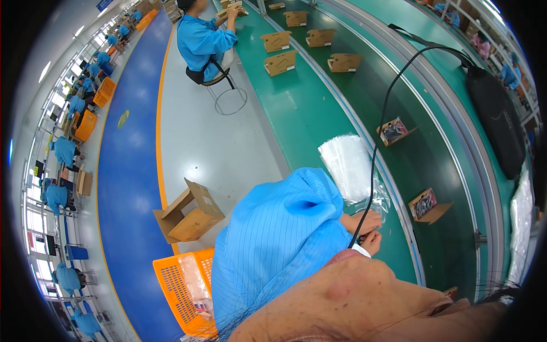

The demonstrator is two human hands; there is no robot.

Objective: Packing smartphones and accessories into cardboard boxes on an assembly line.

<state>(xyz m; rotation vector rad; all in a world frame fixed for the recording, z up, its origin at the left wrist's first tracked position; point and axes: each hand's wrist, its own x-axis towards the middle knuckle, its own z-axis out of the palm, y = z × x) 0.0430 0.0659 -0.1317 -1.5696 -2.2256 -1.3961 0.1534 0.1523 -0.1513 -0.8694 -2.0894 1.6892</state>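
My left hand [367, 220] and my right hand [371, 243] are close together over the green work surface [310, 128]. The fingers of both are curled inward. Whatever they hold is too small and partly hidden to make out. Beside my left hand, crumpled clear plastic [383, 200] lies at the end of a fanned stack of clear plastic bags [346, 165]. A black cable [374, 148] passes in front of the hands. My blue striped sleeve [273, 222] covers the arm.
Open cardboard boxes with packed contents [423, 204] sit on the dark green belt [433, 165], with several folded cartons [279, 62] farther up. A seated co-worker [202, 43] handles a carton. An orange crate [171, 285] and a cardboard box [194, 219] stand left. A black bag [496, 117] lies far right.
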